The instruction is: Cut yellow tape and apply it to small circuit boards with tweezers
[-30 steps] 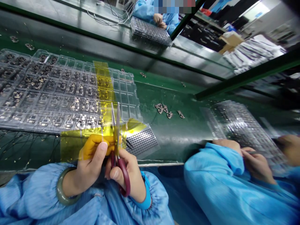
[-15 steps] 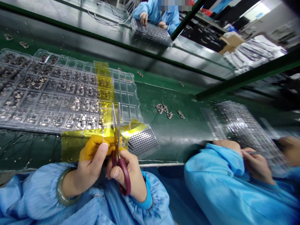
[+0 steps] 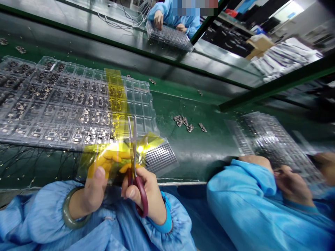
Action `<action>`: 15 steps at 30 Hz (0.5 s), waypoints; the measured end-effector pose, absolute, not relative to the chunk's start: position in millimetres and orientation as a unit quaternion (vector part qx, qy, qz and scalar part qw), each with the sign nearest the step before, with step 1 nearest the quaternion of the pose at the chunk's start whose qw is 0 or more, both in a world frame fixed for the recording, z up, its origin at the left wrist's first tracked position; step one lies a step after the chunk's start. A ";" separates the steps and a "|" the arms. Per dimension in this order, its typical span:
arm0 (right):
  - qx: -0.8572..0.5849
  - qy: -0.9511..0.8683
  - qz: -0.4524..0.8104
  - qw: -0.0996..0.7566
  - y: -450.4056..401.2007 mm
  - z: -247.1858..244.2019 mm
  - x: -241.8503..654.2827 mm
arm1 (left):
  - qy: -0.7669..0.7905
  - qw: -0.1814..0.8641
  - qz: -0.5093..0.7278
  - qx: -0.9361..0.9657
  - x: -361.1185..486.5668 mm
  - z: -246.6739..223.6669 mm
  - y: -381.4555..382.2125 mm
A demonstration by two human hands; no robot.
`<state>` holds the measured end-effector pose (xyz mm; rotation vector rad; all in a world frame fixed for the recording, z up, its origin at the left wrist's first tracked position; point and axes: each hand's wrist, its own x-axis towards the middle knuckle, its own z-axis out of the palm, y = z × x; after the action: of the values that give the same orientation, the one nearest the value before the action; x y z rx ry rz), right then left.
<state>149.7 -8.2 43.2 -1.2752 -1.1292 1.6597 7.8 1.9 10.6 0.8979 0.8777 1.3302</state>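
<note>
The green desk (image 3: 193,150) goes across the room, with dark green bars above it. A co-worker in blue clothes (image 3: 235,205) sits at the right side, and another person in blue sleeves (image 3: 163,8) works behind the bars. On the desk, at the left, lies a clear plastic tray (image 3: 138,90) with many small boards inside; one yellow strip (image 3: 115,94) crosses it. In front of the tray is a sheet of yellow film (image 3: 86,157). The fingers of the left hand (image 3: 95,186) are seen through this film, loosely bent, with the thumb apart; I cannot tell if they grip it. The right hand (image 3: 150,183) has its fingers closed around red-handled scissors (image 3: 142,193), whose blades point up, slightly parted. Small metal pieces (image 3: 179,121) lie beyond.
</note>
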 end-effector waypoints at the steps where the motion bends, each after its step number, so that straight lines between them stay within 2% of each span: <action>1: -0.498 -0.443 0.645 0.372 -8.2 43.2 150.7 | 0.378 0.617 0.578 0.377 7.3 10.7 1.7; 7: -0.499 -0.480 0.617 0.373 -9.3 36.5 157.2 | 0.431 0.564 0.553 0.435 6.5 12.0 5.8; 15: -0.451 -0.523 0.590 0.418 -12.0 12.6 166.1 | 0.446 0.495 0.522 0.533 5.9 26.6 10.7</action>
<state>166.1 -12.0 12.6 -1.1308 -1.3119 1.4797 5.9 10.7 26.6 1.2919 1.0821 1.2643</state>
